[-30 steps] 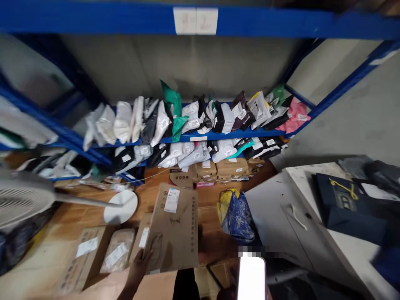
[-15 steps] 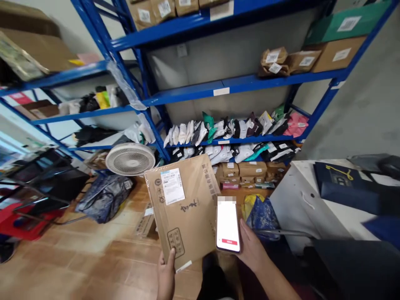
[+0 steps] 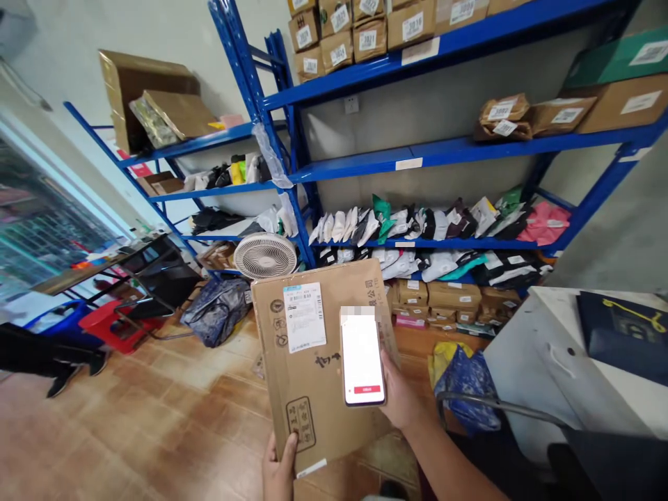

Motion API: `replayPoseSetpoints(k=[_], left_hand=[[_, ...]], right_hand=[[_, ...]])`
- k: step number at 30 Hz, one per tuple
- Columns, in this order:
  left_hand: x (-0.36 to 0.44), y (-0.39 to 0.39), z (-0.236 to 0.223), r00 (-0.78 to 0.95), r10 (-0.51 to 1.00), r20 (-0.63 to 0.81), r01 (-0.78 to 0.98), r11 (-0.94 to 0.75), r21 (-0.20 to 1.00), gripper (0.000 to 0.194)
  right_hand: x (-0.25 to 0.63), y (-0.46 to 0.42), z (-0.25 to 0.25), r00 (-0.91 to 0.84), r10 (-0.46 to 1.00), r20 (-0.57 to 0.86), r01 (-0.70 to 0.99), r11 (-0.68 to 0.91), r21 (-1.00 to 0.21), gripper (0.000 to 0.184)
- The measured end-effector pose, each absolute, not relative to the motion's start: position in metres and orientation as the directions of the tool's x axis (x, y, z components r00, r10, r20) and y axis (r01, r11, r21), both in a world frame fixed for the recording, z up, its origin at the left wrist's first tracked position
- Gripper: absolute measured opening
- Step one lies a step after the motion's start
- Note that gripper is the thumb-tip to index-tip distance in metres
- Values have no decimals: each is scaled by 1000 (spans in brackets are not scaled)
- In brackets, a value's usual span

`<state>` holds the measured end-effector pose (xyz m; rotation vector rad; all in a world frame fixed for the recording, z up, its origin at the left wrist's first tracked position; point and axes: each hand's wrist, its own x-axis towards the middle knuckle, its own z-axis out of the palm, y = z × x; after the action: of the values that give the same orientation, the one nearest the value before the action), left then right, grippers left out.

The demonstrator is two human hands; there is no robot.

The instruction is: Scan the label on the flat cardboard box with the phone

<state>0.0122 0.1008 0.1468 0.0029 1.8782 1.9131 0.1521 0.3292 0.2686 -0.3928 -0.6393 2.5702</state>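
Observation:
My left hand [image 3: 280,465] grips the lower left edge of a flat cardboard box [image 3: 307,379], thumb on its front and fingers behind. The box is held upright, tilted a little, with a white shipping label [image 3: 304,317] at its upper left and dark printing and handwriting on its face. In my right hand [image 3: 399,396] is a smartphone [image 3: 362,362], held in front of the right part of the box. Its screen is bright white with a red button near the bottom. My right fingers are mostly hidden behind the phone.
Blue shelving [image 3: 355,160] ahead carries cartons and bagged parcels. A round fan [image 3: 265,255] and a blue woven bag [image 3: 215,309] stand left of the box. On the right are a white desk [image 3: 553,341] and a chair [image 3: 616,459]. Another person's legs [image 3: 46,358] show far left.
The view has swung left, so the shelves sit further right. The phone has moved left relative to the box and now overlaps its front. Both hands keep their holds.

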Motion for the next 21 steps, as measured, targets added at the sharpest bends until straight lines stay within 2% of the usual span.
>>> replayPoseSetpoints(k=[6, 10, 15, 21], left_hand=[[-4, 70, 148, -907, 293, -304, -299, 60, 952, 61], [-22, 47, 150, -906, 263, -332, -311, 121, 943, 61], [-35, 23, 162, -937, 203, -284, -234, 240, 942, 54], [-37, 5, 186, -958, 160, -240, -209, 186, 960, 53]], right_hand=[[117, 299, 287, -879, 468, -93, -359, -778, -515, 61], [100, 278, 302, -864, 502, -28, -419, -750, -512, 70], [82, 257, 305, -868, 496, 23, -433, -733, -525, 67], [65, 231, 309, -864, 500, 65, -445, -697, -562, 70]])
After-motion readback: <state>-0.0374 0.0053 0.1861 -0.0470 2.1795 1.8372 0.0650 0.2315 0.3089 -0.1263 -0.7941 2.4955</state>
